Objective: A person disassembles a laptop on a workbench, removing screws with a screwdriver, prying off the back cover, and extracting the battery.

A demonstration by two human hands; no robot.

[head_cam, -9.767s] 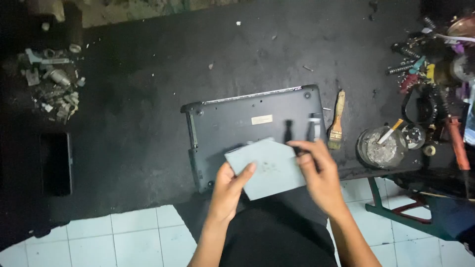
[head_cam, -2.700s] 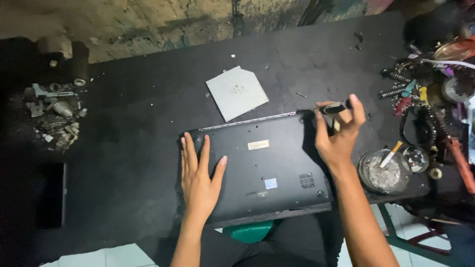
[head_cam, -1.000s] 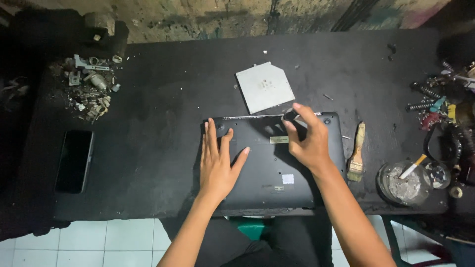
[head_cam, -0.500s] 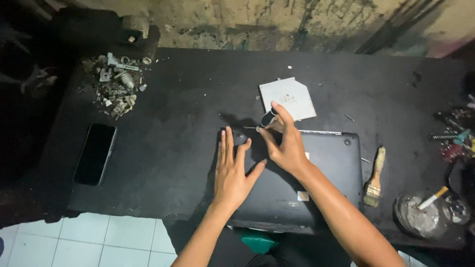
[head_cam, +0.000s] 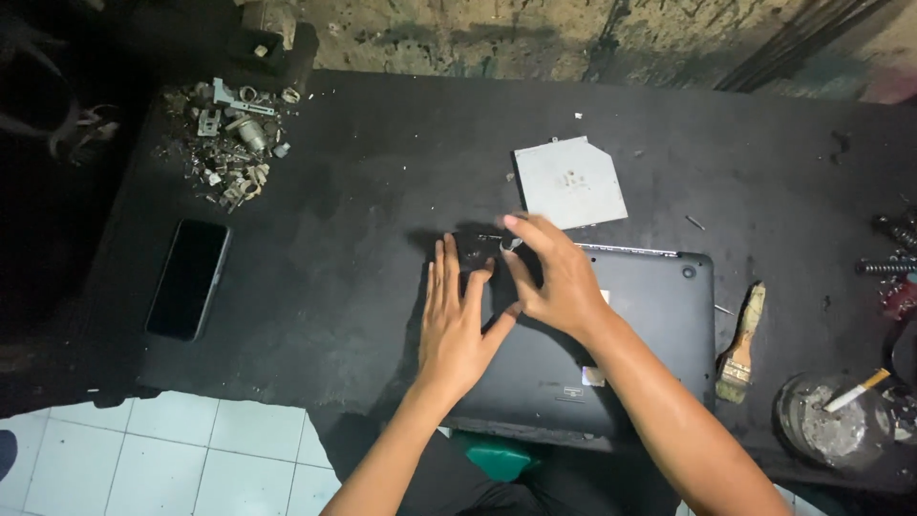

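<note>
beside laptop: brush, phone, scrap pile

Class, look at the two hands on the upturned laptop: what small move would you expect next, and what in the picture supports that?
Probably a twist of the small tool pinched in the right hand, tip down at the far left corner of the laptop. The left hand lies flat on the base, bracing it, and the grey drive already lies apart on the table.

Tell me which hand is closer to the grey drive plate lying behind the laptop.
Right. The right hand reaches over the laptop's far edge, its fingers just short of the grey plate. The left hand lies flat on the laptop's left end, farther back.
</note>
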